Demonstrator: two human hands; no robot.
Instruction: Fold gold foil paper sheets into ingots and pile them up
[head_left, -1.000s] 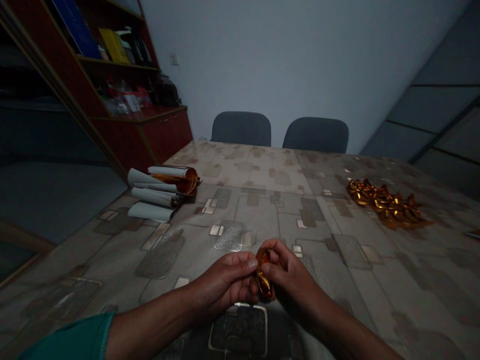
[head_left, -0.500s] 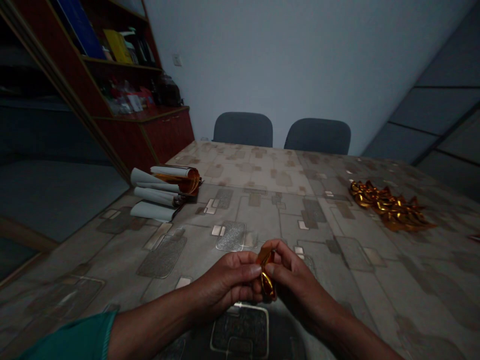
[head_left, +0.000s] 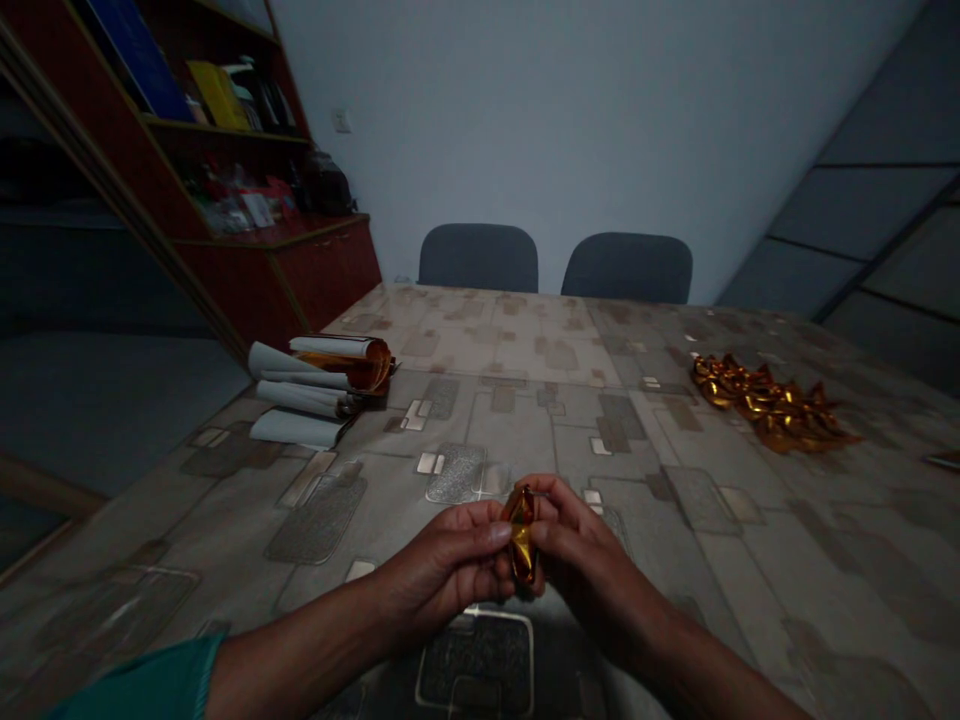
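Paper stack (head_left: 304,395) on the table (head_left: 555,430)'s left, foil pieces (head_left: 772,402) right, chairs (head_left: 478,258) behind.

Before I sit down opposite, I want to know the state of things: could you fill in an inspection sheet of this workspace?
Surface: table under a patterned cover, with bright glints.
Job's things: gold foil piece between both hands; shiny gold folded pieces grouped on the right; curled grey-and-gold sheets on the left.
Clutter: dark flat item at the right edge, too cut off to name.
Grippers: left hand and right hand, bare, both pinching the foil piece.
Cables: nothing seen.
Surroundings: two grey chairs across the table, loaded shelves, wall socket.
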